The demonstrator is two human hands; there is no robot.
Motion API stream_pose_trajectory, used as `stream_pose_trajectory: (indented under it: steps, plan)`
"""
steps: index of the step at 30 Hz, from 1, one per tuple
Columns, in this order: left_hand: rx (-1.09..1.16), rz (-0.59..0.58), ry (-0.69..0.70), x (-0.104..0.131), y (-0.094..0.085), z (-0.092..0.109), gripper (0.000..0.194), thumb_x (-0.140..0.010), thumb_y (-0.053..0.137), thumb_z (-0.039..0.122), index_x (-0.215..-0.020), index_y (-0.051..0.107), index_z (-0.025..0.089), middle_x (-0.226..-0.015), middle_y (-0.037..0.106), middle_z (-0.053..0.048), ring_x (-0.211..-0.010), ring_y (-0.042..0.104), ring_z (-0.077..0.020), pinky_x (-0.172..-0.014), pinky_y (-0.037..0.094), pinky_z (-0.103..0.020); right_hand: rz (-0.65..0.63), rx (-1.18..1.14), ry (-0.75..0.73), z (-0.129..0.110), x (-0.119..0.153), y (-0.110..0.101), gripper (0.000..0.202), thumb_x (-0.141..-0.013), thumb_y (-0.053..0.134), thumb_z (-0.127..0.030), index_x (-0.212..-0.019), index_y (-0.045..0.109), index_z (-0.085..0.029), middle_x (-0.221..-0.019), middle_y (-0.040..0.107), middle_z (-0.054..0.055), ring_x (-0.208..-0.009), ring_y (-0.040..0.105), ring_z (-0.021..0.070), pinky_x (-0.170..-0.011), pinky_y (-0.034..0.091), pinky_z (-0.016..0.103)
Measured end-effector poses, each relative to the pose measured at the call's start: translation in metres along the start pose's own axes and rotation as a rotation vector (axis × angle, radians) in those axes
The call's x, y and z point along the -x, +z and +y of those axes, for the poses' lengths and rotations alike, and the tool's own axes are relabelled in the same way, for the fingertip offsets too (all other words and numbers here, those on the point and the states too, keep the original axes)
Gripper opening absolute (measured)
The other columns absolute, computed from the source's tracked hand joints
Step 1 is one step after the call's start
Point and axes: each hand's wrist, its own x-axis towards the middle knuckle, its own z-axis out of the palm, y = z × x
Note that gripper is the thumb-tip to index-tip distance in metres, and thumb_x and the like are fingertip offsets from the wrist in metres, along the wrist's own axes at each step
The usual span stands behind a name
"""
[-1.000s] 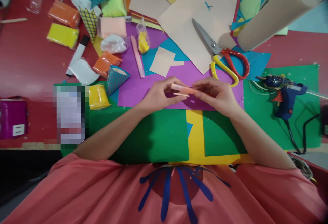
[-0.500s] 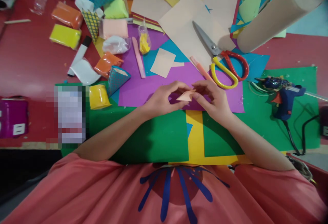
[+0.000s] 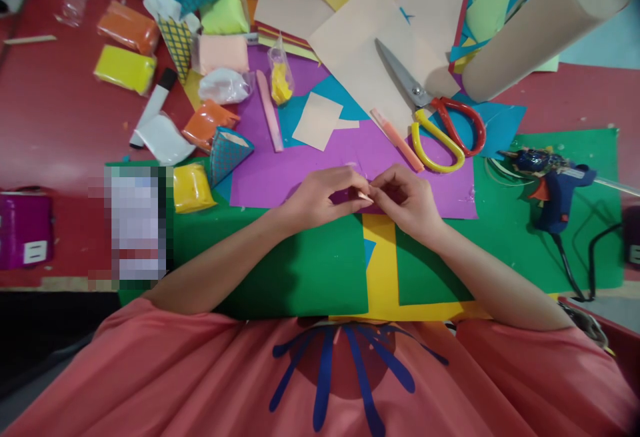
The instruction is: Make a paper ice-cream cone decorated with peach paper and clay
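Between my two hands is a small piece of peach paper [image 3: 365,197], mostly hidden by the fingers. My left hand [image 3: 323,194] pinches it from the left, thumb below and fingers above. From the right, my right hand [image 3: 407,200] pinches its other end, and the fingertips of both hands meet there. Both hands hover over the lower edge of a purple sheet [image 3: 310,174]. Just beyond them lie a peach marker [image 3: 397,139] and large scissors [image 3: 425,100] with one yellow and one red handle. A cut peach square [image 3: 318,121] rests on the sheet farther off.
A blue glue gun [image 3: 555,197] with a cord lies on a green sheet [image 3: 500,264] at right. A thick cardboard tube [image 3: 535,34] stands behind it. Several clay packs, such as a yellow one [image 3: 193,187], and a small blue paper cone [image 3: 227,156] are at left.
The peach paper has turned from showing a broad folded face to a thin edge. My right hand has shifted slightly left and down, closer to my left fingertips.
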Motion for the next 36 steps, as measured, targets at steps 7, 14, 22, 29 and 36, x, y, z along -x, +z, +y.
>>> stream_pose_trajectory:
  steps: [7, 14, 22, 29, 36]
  plan:
    - [-0.088, 0.019, -0.070, 0.0003, 0.0012, 0.0018, 0.026, -0.094, 0.056, 0.041, -0.080, 0.060, 0.019, -0.078, 0.069, -0.001, -0.069, 0.061, -0.0115, -0.066, 0.047, -0.023, 0.016, 0.138, -0.102, 0.0014, 0.0013, -0.0009, 0.009, -0.090, 0.059, -0.018, -0.084, 0.065, -0.019, -0.078, 0.074, 0.002, -0.068, 0.070, 0.0132, -0.062, 0.054, 0.024]
    - [-0.128, 0.063, -0.066, -0.0010, -0.0018, 0.0032, 0.017, -0.090, 0.054, 0.032, -0.080, 0.060, 0.019, -0.080, 0.070, -0.002, -0.073, 0.062, -0.0119, -0.068, 0.048, -0.023, 0.011, 0.138, -0.278, 0.0007, -0.0024, -0.0031, 0.009, -0.093, 0.060, -0.018, -0.089, 0.069, -0.019, -0.089, 0.077, 0.005, -0.083, 0.074, 0.0163, -0.075, 0.060, 0.029]
    - [-0.067, 0.124, -0.146, 0.0011, 0.0031, 0.0061, 0.023, -0.092, 0.057, 0.040, -0.080, 0.055, 0.020, -0.078, 0.068, 0.000, -0.071, 0.061, -0.0106, -0.065, 0.047, -0.021, 0.029, 0.148, -0.255, 0.0062, -0.0013, -0.0008, 0.008, -0.090, 0.064, -0.017, -0.089, 0.071, -0.021, -0.089, 0.077, 0.005, -0.086, 0.074, 0.0184, -0.078, 0.061, 0.034]
    - [0.056, 0.152, -0.193, 0.0015, 0.0055, 0.0070, 0.033, -0.093, 0.059, 0.050, -0.081, 0.054, 0.019, -0.074, 0.064, 0.000, -0.069, 0.062, -0.0107, -0.064, 0.048, -0.022, 0.065, 0.137, -0.303, 0.0087, -0.0010, -0.0009, 0.010, -0.088, 0.065, -0.011, -0.087, 0.070, -0.019, -0.086, 0.076, 0.005, -0.084, 0.074, 0.0164, -0.074, 0.060, 0.029]
    - [0.229, 0.123, -0.273, 0.0013, 0.0071, 0.0080, 0.042, -0.089, 0.061, 0.060, -0.082, 0.056, 0.019, -0.073, 0.065, -0.001, -0.066, 0.062, -0.0105, -0.060, 0.050, -0.022, 0.042, 0.199, -0.334, 0.0067, -0.0008, -0.0046, 0.013, -0.088, 0.062, -0.009, -0.085, 0.067, -0.021, -0.084, 0.075, 0.002, -0.080, 0.072, 0.0155, -0.071, 0.058, 0.029]
